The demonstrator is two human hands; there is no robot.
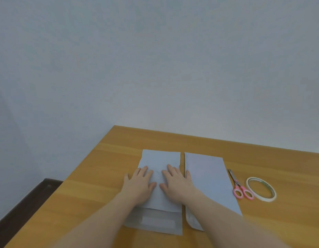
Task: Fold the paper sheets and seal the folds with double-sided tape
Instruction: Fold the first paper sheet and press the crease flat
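Two pale grey paper sheets lie side by side on the wooden table [94, 185]. The left sheet [160, 158] is folded over, its upper layer ending short of the near edge. A strip of double-sided tape [157, 221] lies across the uncovered near flap. My left hand [140, 183] and my right hand [174, 182] press flat on the folded layer, fingers spread. The right sheet [208, 176] lies flat beside them, my right forearm crossing its near corner.
Pink-handled scissors [240, 187] lie to the right of the right sheet. A roll of double-sided tape [261, 188] sits just beyond them. The table's left edge runs diagonally, with a dark floor strip [26, 203] below it. A plain wall stands behind.
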